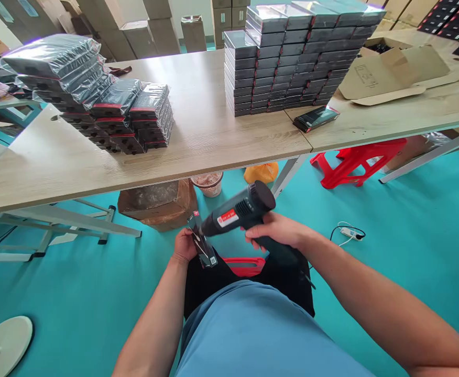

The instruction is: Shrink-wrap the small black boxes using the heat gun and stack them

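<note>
My right hand (271, 231) is wrapped round the handle of a dark heat gun (233, 212) with a red label. Its nozzle points left at a slim black box (203, 243), very close to the face of the box. That box is tilted over my lap, and my left hand (185, 244) grips it by its left edge. Part of the box lies behind the nozzle, so whether the two touch I cannot tell. Both hands are below the front edge of the table (198, 131).
Film-wrapped black boxes (123, 99) stand stacked at the table's left, with a taller stack (288, 63) at the right. One loose box (316, 119) lies before it, near an opened carton (390, 73). Below are a big carton (159, 204), a bin (209, 184) and a red stool (355, 162).
</note>
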A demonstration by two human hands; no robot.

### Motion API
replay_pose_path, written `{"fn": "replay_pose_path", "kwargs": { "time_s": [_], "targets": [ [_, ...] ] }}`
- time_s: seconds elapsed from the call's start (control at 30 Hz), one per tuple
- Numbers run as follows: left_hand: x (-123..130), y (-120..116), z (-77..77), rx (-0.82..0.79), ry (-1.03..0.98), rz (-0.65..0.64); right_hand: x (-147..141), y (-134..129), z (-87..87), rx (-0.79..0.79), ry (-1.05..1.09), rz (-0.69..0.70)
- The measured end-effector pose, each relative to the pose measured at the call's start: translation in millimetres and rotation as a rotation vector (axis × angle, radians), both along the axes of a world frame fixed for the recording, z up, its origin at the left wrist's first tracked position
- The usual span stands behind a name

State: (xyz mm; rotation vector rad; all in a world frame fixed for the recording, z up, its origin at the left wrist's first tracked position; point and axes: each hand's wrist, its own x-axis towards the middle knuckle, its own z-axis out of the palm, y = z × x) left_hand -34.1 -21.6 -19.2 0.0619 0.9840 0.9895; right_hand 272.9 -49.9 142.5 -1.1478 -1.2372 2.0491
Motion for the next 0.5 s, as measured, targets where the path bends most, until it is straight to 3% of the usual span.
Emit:
{"fn": "replay_pose_path", "kwargs": {
  "time_s": [0.13,0.23,0.3,0.4,0.47,0.5],
  "targets": [
    [-4,-2,2.1,-0.040,-0.019,0.050,13,-28,3.4,-0.022,-0.107,0.249],
    [-4,-3,5.6,-0.028,-0.007,0.088,25,-48,-5.4,-0.072,-0.143,0.223],
    [-5,-5,11.0,-0.010,-0.016,0.092,32,-63,-18.6,-0.098,-0.164,0.107],
    [-13,-6,25.3,0.047,0.033,0.058,41,-82,-46.4,-0.170,-0.156,-0.276],
    [-20,-3,42.9,0.177,0.120,-0.028,46,-90,-63.4,-0.200,-0.191,-0.486],
    [-24,0,56.1,0.277,0.164,-0.078,49,-92,-68.8,-0.182,-0.195,-0.522]
  ]
}}
